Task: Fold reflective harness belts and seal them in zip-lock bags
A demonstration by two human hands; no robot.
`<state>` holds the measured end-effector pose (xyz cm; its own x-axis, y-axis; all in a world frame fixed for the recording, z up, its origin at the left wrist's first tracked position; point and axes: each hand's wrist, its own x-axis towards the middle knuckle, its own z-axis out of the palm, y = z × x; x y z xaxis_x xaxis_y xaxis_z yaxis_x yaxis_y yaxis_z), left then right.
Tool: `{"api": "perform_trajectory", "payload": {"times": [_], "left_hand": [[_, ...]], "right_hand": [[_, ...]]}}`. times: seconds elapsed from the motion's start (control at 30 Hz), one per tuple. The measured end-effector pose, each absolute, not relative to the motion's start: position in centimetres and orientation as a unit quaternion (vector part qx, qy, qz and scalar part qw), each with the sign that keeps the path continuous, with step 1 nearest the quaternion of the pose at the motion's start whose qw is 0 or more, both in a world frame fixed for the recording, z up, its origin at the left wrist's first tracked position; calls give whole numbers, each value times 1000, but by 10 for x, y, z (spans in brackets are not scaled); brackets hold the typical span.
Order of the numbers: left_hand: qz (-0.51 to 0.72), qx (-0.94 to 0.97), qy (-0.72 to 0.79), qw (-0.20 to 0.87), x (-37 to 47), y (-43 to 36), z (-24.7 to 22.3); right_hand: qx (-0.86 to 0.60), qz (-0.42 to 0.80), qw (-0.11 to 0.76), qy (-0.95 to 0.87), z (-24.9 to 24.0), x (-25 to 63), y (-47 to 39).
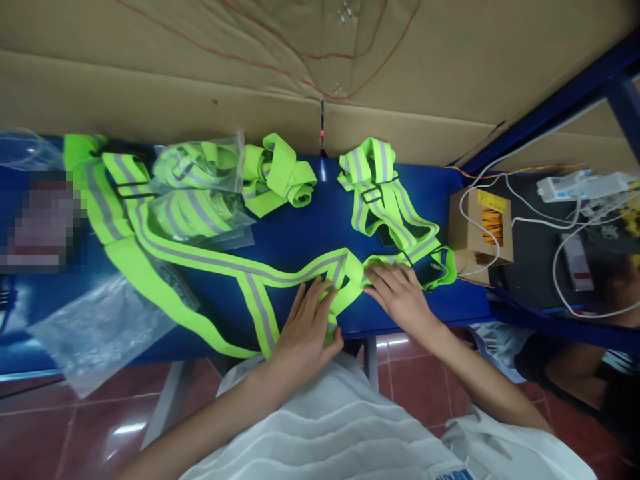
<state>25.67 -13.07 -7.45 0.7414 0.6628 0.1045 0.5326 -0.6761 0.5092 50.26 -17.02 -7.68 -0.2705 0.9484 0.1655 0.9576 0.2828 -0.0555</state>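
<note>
A lime-yellow reflective harness point(200, 259) with a grey stripe and black buckles stretches along the blue table's front. My left hand point(310, 327) lies over its straps near the front edge, fingers stretched out and thumb apart; a bit of strap shows between thumb and index finger. To the right, my right hand point(397, 293) has its fingers closed over a strap beside a small loop point(347, 270); the fingertips' undersides are hidden. Beyond that hand, a bunched section of yellow straps point(380, 193) with buckles runs back. The wide yellow band point(155, 287) curves down at the left.
Bagged yellow straps point(197, 167) and a loose coiled bundle point(285, 175) sit at the back. A clear plastic bag point(115, 327) overhangs the front edge. At right are a cardboard box point(463, 227), white cables point(560, 267), a power strip point(583, 185) and another person's arm point(570, 373).
</note>
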Motion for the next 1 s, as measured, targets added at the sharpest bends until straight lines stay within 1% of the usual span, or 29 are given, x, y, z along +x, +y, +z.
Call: {"api": "perform_trajectory", "payload": {"times": [0.13, 0.2, 0.3, 0.4, 0.47, 0.53, 0.6, 0.67, 0.73, 0.83, 0.9, 1.0], "left_hand": [[125, 898, 389, 165, 254, -136, -71], [117, 893, 391, 187, 252, -139, -71], [140, 875, 376, 271, 250, -140, -74], [191, 824, 381, 374, 249, -138, -76], [236, 752, 406, 462, 250, -134, -75], [260, 652, 423, 573, 251, -129, -69], [255, 545, 420, 679, 253, -124, -62], [237, 457, 418, 748, 255, -118, -56], [227, 393, 435, 778, 255, -115, -51], [209, 340, 450, 799, 253, -112, -49], [183, 326, 448, 812, 251, -111, -48], [141, 305, 432, 837, 248, -109, -45]], "right_hand": [[-608, -54, 89, -787, -76, 508, -171], [-619, -58, 82, -779, -75, 509, -171], [-622, -40, 65, -779, -73, 511, -170], [-598, -13, 41, -800, -71, 516, -169], [-589, -4, 42, -807, -71, 520, -169], [-590, 7, 53, -805, -71, 521, -169], [-602, 21, 62, -795, -69, 522, -169], [-620, 42, 65, -781, -66, 522, -169], [-627, 76, 72, -772, -60, 525, -169], [-642, 126, 117, -747, -53, 536, -169], [-657, 133, 138, -729, -52, 545, -168], [-656, 133, 136, -730, -55, 556, -166]]}}
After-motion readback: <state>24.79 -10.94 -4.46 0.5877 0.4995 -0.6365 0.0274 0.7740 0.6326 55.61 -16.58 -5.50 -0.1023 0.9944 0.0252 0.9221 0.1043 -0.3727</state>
